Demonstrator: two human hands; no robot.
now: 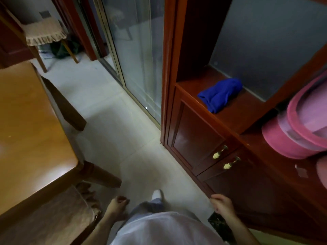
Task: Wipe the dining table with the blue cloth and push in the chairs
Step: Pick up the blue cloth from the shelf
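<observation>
Our left hand [118, 206] and right hand [222, 206] hang loosely curled, empty; blue cloth [219, 94] lies at shelf [237, 112] front edge, so sloppy grab could knock it to floor [123, 138]

Cloth [219, 94] on cabinet shelf [235, 110] — table [31, 124] left
</observation>
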